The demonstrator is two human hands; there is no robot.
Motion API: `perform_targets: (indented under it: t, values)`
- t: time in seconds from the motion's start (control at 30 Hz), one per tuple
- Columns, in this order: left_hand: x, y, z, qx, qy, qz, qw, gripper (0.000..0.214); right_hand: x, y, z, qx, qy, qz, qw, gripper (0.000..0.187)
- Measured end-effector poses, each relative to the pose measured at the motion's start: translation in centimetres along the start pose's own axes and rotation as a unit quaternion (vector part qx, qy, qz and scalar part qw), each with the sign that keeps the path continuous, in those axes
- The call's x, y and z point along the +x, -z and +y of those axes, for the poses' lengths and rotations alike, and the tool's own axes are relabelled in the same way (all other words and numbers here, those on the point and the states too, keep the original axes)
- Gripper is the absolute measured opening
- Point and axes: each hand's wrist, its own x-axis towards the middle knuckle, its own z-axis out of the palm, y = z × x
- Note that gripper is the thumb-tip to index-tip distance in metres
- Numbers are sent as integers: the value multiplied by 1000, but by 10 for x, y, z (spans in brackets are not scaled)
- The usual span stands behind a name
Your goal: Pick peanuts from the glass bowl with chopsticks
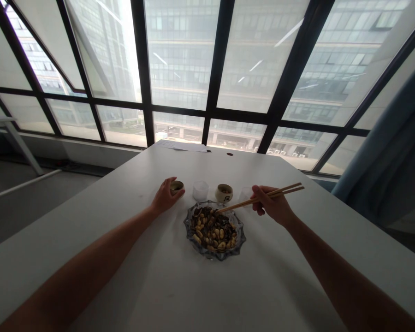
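Observation:
My right hand is closed around a pair of wooden chopsticks. Their tips reach into the far side of a scalloped glass bowl, among peanuts in shells and dark seeds that look like sunflower seeds. To the left, my left hand is wrapped round a small ceramic cup, with the thumb at its near side. The cup stands on the table and its inside looks dark. Behind the bowl is a second ceramic cup with a dark character on its side and something small inside.
A frosted clear cup stands between the two ceramic cups. Another clear cup is partly hidden by my right hand. Papers lie at the far edge of the white table, before windows. A blue curtain hangs at right.

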Motion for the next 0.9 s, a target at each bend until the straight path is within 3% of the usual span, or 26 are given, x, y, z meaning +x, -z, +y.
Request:
perform_targets:
  t: [0.17,0.3,0.47,0.57,0.9]
  values:
    - [0,0,-6,-2,54,-15,998,80,9,-9,43,141,-64,31,987,60]
    - [0,2,-5,3,48,-16,999,80,9,-16,65,208,-112,41,971,59]
    - [0,6,6,16,-43,23,999,73,5,-18,73,244,-149,49,957,58]
    - [-1,6,10,17,-63,30,997,71,3,-17,75,240,-155,46,957,58]
    - [0,5,4,13,34,21,999,71,2,-15,83,242,-159,46,956,57]
